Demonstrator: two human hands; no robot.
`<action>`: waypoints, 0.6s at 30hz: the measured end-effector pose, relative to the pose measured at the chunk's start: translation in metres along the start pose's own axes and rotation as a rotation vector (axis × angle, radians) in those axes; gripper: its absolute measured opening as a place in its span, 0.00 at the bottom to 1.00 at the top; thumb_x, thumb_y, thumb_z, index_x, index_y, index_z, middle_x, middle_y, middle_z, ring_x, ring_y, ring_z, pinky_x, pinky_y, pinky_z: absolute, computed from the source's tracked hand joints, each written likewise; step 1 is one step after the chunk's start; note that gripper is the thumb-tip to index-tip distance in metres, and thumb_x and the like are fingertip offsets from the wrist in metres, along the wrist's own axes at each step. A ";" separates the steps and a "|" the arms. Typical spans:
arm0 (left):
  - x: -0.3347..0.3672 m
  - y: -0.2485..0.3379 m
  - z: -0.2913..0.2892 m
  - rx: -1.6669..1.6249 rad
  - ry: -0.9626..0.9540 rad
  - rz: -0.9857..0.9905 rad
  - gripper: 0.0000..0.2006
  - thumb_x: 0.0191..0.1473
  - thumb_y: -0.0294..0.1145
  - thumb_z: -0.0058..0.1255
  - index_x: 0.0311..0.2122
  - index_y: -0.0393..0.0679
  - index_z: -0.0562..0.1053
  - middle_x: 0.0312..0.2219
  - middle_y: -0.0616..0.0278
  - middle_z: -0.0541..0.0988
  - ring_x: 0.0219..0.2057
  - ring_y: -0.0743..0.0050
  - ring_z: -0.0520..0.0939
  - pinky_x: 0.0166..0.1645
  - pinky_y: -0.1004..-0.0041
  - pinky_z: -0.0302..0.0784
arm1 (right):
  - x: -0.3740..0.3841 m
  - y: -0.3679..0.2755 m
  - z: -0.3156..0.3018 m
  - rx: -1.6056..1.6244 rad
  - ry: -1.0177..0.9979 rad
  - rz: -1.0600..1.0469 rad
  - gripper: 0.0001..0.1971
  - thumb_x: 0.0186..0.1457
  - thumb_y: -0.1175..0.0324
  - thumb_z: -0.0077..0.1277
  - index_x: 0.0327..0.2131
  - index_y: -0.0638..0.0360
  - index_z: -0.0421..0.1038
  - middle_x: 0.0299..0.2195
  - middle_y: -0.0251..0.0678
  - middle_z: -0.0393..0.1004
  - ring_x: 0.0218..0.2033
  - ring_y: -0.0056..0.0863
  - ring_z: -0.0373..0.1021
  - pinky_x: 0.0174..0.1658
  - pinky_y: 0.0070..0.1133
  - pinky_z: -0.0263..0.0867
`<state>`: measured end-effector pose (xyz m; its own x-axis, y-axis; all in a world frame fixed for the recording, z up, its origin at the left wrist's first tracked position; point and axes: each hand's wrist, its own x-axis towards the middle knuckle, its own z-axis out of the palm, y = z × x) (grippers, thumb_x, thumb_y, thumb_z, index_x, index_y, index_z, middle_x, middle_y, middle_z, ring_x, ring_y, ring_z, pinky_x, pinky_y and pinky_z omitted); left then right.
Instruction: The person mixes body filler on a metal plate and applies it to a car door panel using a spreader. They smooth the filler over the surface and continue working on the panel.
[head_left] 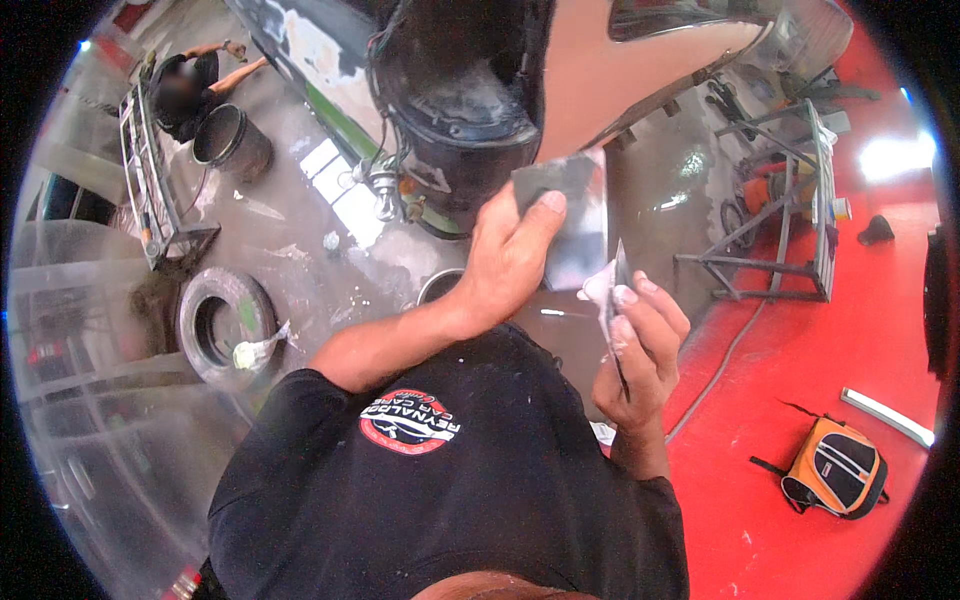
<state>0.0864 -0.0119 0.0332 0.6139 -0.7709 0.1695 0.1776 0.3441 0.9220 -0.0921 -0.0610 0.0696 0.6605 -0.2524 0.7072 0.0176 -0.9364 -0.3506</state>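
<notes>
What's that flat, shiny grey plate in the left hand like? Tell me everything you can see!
The flat, shiny grey plate is thin and four-sided, with a dark patch toward its upper left and paler, glossier areas on the right and lower down. It could be metal or plastic; I can't tell. It's held up at a tilt in front of the person's body. The bare left hand grips its left side, thumb lying on the face.

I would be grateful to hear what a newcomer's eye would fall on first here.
Probably the bright red floor along the right side, with an orange-and-black backpack lying at lower right. Near the centre, the left hand holds a flat, shiny plate and the right hand a thin, pale-smeared piece. At left lies a tyre.
</notes>
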 end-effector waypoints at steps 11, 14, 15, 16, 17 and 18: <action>-0.013 0.005 -0.014 -0.223 -0.042 -0.191 0.14 0.65 0.28 0.42 0.51 0.33 0.73 0.43 0.57 0.80 0.40 0.73 0.81 0.47 0.68 0.77 | -0.010 0.008 0.016 -0.307 -0.208 0.209 0.26 0.41 0.84 0.53 0.47 0.56 0.78 0.49 0.41 0.75 0.51 0.46 0.69 0.56 0.37 0.64; -0.009 0.006 -0.022 0.161 -0.111 0.033 0.14 0.65 0.29 0.44 0.51 0.33 0.72 0.44 0.57 0.80 0.41 0.72 0.81 0.48 0.68 0.77 | 0.011 -0.010 0.001 -0.210 -0.232 0.155 0.25 0.40 0.85 0.51 0.45 0.57 0.79 0.49 0.42 0.75 0.51 0.46 0.68 0.55 0.37 0.65; -0.009 0.010 -0.022 -0.057 -0.118 -0.160 0.14 0.65 0.29 0.45 0.51 0.34 0.72 0.44 0.57 0.80 0.41 0.71 0.81 0.48 0.68 0.78 | 0.013 -0.012 -0.001 -0.195 -0.189 0.122 0.25 0.38 0.86 0.50 0.44 0.58 0.79 0.48 0.43 0.75 0.51 0.47 0.68 0.55 0.37 0.64; -0.011 0.015 -0.020 -0.272 -0.120 -0.356 0.14 0.64 0.30 0.45 0.52 0.35 0.71 0.44 0.57 0.80 0.42 0.70 0.82 0.48 0.67 0.79 | 0.010 -0.007 0.000 -0.200 -0.134 0.091 0.25 0.38 0.85 0.51 0.44 0.58 0.79 0.49 0.43 0.75 0.51 0.48 0.68 0.56 0.38 0.64; -0.011 0.018 -0.019 -0.486 -0.118 -0.553 0.14 0.64 0.30 0.46 0.52 0.36 0.70 0.44 0.57 0.80 0.43 0.69 0.83 0.49 0.67 0.80 | 0.001 0.005 0.003 -0.231 -0.121 0.051 0.25 0.38 0.85 0.51 0.44 0.58 0.79 0.49 0.43 0.75 0.51 0.48 0.68 0.56 0.39 0.64; -0.011 0.016 -0.025 -0.564 -0.175 -0.544 0.16 0.65 0.32 0.45 0.54 0.35 0.69 0.45 0.53 0.80 0.43 0.68 0.82 0.50 0.67 0.80 | -0.012 0.021 0.006 -0.262 -0.103 0.013 0.26 0.37 0.85 0.51 0.45 0.58 0.78 0.50 0.43 0.75 0.51 0.48 0.68 0.57 0.39 0.64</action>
<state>0.1023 0.0152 0.0372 0.2082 -0.9653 -0.1579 0.8078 0.0787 0.5841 -0.0948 -0.0761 0.0501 0.7327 -0.2507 0.6327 -0.1767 -0.9679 -0.1789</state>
